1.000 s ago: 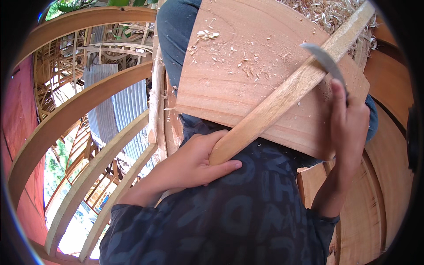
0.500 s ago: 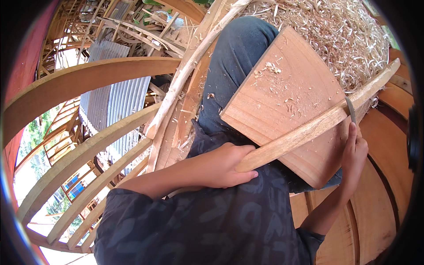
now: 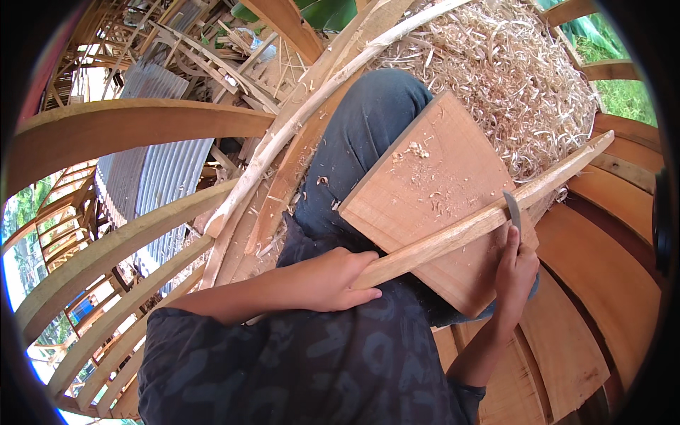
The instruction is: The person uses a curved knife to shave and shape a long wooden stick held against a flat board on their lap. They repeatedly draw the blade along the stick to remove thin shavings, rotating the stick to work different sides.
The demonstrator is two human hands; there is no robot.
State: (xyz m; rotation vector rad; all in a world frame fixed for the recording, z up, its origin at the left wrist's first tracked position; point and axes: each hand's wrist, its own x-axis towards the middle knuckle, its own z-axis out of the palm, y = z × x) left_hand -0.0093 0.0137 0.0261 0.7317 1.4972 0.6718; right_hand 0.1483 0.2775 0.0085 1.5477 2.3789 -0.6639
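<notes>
My left hand is closed round the near end of a long, pale wooden stick. The stick slants up to the right, across a wide, tapering wooden board that lies over my lap. In my right hand is a knife with a short curved blade, its handle hidden in my fist. My index finger stretches along the back of the blade, which lies against the stick right of its middle. Small shavings are scattered on the board.
A big heap of curled shavings lies beyond the board. Curved wooden ribs rise at the left, with corrugated metal sheets below them. Curved planks line the right side. A peeled pole runs past my knee.
The knife and my right hand have moved along the stick toward my left hand. The whole view has shifted a little, and my left hand keeps its hold.
</notes>
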